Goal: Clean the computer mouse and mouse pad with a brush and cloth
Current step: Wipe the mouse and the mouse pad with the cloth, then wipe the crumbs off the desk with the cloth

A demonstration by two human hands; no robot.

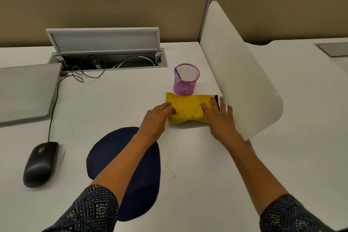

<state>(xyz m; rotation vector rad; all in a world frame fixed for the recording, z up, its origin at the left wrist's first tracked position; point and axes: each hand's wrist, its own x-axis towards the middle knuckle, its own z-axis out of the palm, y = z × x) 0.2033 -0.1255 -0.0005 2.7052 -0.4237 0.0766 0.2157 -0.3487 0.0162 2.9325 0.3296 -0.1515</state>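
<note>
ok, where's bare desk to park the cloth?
Free: white desk between cable hatch and mouse pad; also left of the yellow cloth. Crowded: cloth's far side, hemmed by pink mesh cup and divider. Crumbs right of pad.

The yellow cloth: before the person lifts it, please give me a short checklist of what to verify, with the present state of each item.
1. Both hands on the yellow cloth: ok. The left hand touches its left end, the right hand lies on its right end.
2. Firm grasp on the cloth: cannot tell, the fingers lie flat on it.
3. Pink mesh cup clear of the cloth: not ok, it stands right at the cloth's far edge.
4. Brush located: cannot tell; a dark object shows under the right hand's fingers.
5. Mouse off the mouse pad: ok, it lies beside it.
6. Desk free of crumbs: not ok.
</note>
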